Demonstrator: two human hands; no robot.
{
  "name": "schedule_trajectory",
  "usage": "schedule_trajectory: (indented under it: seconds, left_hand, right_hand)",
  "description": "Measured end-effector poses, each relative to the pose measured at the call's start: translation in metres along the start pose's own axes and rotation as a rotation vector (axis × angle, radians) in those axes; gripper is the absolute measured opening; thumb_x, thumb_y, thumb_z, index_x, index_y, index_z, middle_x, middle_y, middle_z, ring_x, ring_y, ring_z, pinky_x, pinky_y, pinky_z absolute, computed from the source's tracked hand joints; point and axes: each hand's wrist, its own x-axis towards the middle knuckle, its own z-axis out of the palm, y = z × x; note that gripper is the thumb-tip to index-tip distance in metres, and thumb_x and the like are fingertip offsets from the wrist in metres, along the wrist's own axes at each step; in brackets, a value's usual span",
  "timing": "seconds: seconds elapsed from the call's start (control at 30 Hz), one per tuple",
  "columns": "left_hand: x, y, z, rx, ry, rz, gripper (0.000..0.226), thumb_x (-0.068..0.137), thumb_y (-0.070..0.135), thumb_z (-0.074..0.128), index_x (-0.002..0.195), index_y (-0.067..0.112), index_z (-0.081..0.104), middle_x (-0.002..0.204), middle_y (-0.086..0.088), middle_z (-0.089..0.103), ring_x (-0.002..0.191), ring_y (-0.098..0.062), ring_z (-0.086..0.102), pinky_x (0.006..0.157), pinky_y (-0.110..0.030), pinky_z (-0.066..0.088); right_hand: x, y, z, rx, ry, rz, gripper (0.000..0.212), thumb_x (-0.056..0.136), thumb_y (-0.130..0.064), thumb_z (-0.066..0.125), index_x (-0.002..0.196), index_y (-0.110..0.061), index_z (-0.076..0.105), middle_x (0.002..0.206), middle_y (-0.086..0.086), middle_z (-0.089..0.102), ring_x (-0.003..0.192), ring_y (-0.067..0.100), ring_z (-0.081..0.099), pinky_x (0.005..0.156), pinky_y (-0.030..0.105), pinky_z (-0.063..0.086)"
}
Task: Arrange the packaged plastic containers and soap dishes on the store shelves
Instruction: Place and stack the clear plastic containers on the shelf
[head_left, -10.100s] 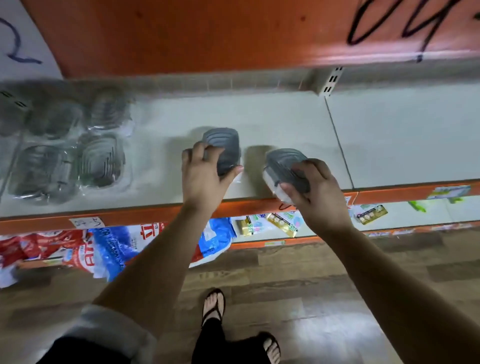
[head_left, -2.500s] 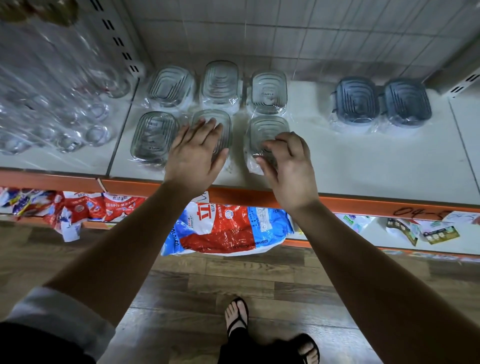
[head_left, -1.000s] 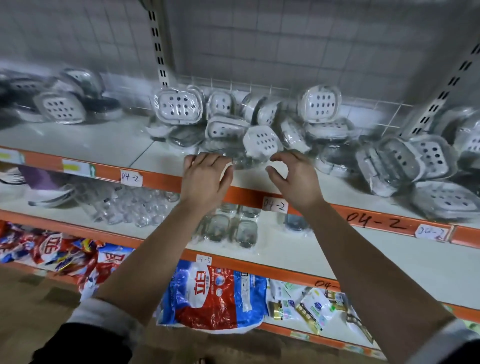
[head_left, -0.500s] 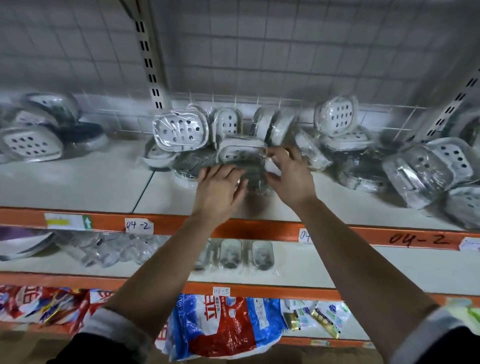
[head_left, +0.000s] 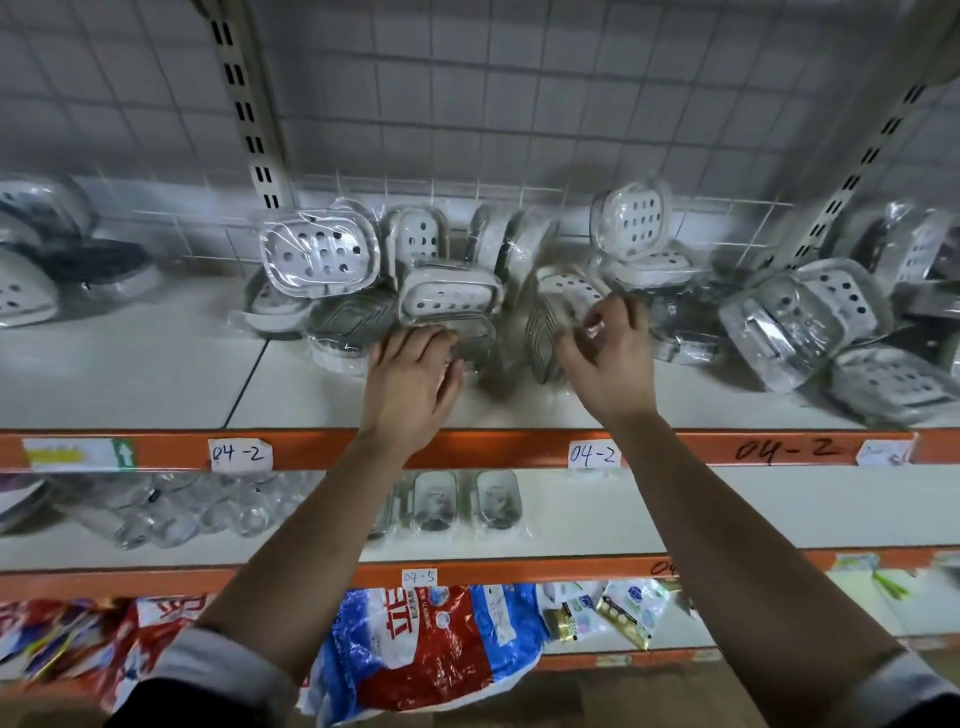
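Observation:
A jumbled pile of wrapped white perforated soap dishes (head_left: 317, 252) and clear ribbed ones lies on the upper shelf (head_left: 156, 374). My left hand (head_left: 410, 376) is palm down at the pile's front, its fingers curled over a clear ribbed soap dish (head_left: 475, 340) lying under a white dish (head_left: 449, 291). My right hand (head_left: 608, 358) pinches the plastic wrap of a ribbed dish standing on edge (head_left: 540, 335), just right of the left hand.
More wrapped soap dishes are heaped at the right (head_left: 810, 317) and far left (head_left: 26, 291). Below the shelf's orange front edge (head_left: 493, 447), neat clear ribbed dishes (head_left: 498, 499) and glass cups (head_left: 182, 514) sit. A detergent bag (head_left: 426, 639) lies lowest. Slotted uprights (head_left: 249, 104) stand behind.
Both hands left the lower shelf's neat dishes and rose to the upper shelf. In the last half second the left reached onto the clear dish; the right shifted right and pinched the upright one.

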Motion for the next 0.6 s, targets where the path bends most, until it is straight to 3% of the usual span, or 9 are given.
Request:
schedule_trajectory:
  seconds: [0.07, 0.13, 0.23, 0.33, 0.5, 0.6]
  left_hand:
    - [-0.001, 0.001, 0.000, -0.003, -0.019, -0.006, 0.044, 0.096, 0.035, 0.036, 0.119, 0.009, 0.064, 0.115, -0.007, 0.065, 0.107, -0.026, 0.057, 0.092, -0.040, 0.039]
    - [0.000, 0.001, 0.000, 0.003, -0.047, 0.004, 0.046, 0.097, 0.036, 0.035, 0.122, 0.008, 0.062, 0.118, -0.009, 0.064, 0.110, -0.028, 0.056, 0.096, -0.043, 0.040]
    - [0.000, 0.002, 0.000, 0.031, -0.066, 0.021, 0.047, 0.096, 0.036, 0.034, 0.123, 0.009, 0.061, 0.118, -0.009, 0.063, 0.111, -0.029, 0.056, 0.097, -0.043, 0.037]
    - [-0.001, 0.003, 0.000, 0.030, -0.088, 0.013, 0.047, 0.097, 0.037, 0.034, 0.124, 0.009, 0.060, 0.120, -0.010, 0.062, 0.113, -0.029, 0.055, 0.101, -0.044, 0.035]
    - [0.001, 0.000, 0.002, -0.026, -0.113, -0.031, 0.044, 0.096, 0.034, 0.042, 0.128, 0.008, 0.057, 0.127, -0.013, 0.058, 0.121, -0.031, 0.050, 0.108, -0.049, 0.035]
    - [0.003, -0.002, 0.006, -0.073, -0.181, -0.105, 0.047, 0.094, 0.029, 0.050, 0.135, 0.007, 0.052, 0.140, -0.018, 0.048, 0.134, -0.035, 0.040, 0.115, -0.048, 0.027]
  right_hand:
    - [-0.005, 0.008, -0.005, 0.002, 0.031, 0.044, 0.032, 0.083, -0.027, 0.072, 0.090, -0.006, 0.050, 0.099, 0.013, 0.052, 0.082, 0.007, 0.036, 0.066, 0.023, 0.026]
    - [-0.009, 0.013, -0.009, 0.031, 0.074, 0.081, 0.031, 0.085, -0.026, 0.070, 0.091, -0.005, 0.048, 0.093, 0.011, 0.054, 0.085, 0.018, 0.046, 0.066, 0.027, 0.028]
    - [-0.013, 0.019, -0.013, 0.080, 0.036, 0.173, 0.032, 0.089, -0.029, 0.062, 0.111, -0.010, 0.049, 0.099, 0.006, 0.062, 0.087, 0.028, 0.058, 0.071, 0.033, 0.042]
    - [-0.018, 0.026, -0.011, -0.062, -0.080, 0.230, 0.034, 0.092, -0.033, 0.055, 0.122, -0.016, 0.052, 0.105, 0.011, 0.067, 0.094, 0.032, 0.061, 0.080, 0.039, 0.049]
    - [-0.030, 0.025, -0.004, -0.108, -0.051, -0.015, 0.031, 0.091, -0.003, 0.057, 0.121, -0.006, 0.064, 0.128, 0.021, 0.056, 0.119, 0.041, 0.051, 0.100, 0.046, 0.041]
    - [-0.033, 0.019, 0.002, -0.162, -0.179, -0.045, 0.032, 0.092, -0.028, 0.064, 0.120, -0.013, 0.066, 0.136, 0.015, 0.053, 0.123, 0.037, 0.050, 0.103, 0.044, 0.039]
